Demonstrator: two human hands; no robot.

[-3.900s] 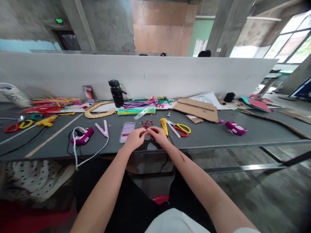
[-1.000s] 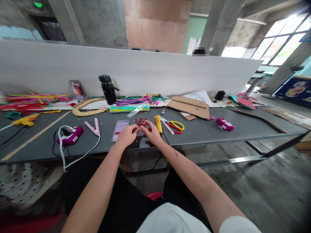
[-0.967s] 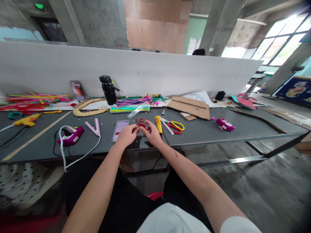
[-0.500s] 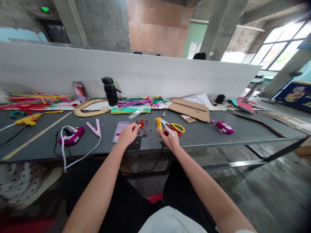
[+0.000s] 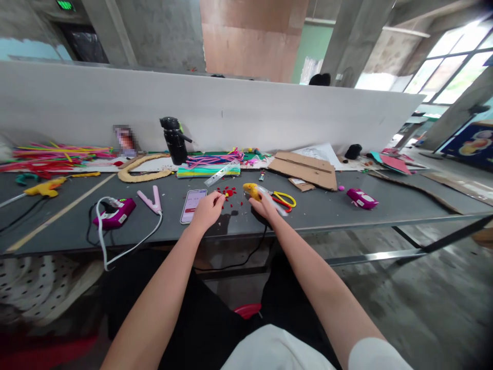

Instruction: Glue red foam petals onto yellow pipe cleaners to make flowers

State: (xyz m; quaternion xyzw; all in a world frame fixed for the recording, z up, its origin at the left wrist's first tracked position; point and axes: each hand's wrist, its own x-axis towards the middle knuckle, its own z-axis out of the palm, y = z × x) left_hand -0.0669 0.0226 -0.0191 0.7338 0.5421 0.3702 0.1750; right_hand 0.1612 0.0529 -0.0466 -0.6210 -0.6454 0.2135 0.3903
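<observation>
My left hand (image 5: 208, 208) is closed in a pinch on a small yellow-tipped piece (image 5: 226, 195), beside a red cluster (image 5: 230, 192). Small red bits (image 5: 232, 205) lie scattered around it. My right hand (image 5: 265, 204) is closed around a yellow hot glue gun (image 5: 252, 191), held low over the table with its cord hanging off the front edge. A translucent glue stick (image 5: 278, 207) juts out past that hand. Scissors (image 5: 285, 199) with yellow and red handles lie just right of it. A lit phone (image 5: 191, 207) lies left of my left hand.
Behind my hands are a clear ruler (image 5: 221, 173), pipe cleaners (image 5: 208, 170) and cardboard (image 5: 304, 168). A black bottle (image 5: 175, 141) stands by the white partition (image 5: 246, 110). A pink hair straightener (image 5: 154, 199) and purple power block (image 5: 115, 213) lie left; another glue gun (image 5: 46, 187) is farther left.
The glue gun has tilted from upright to nearly level in my right hand. My left hand stays by the red cluster, still pinching. The view has shifted slightly.
</observation>
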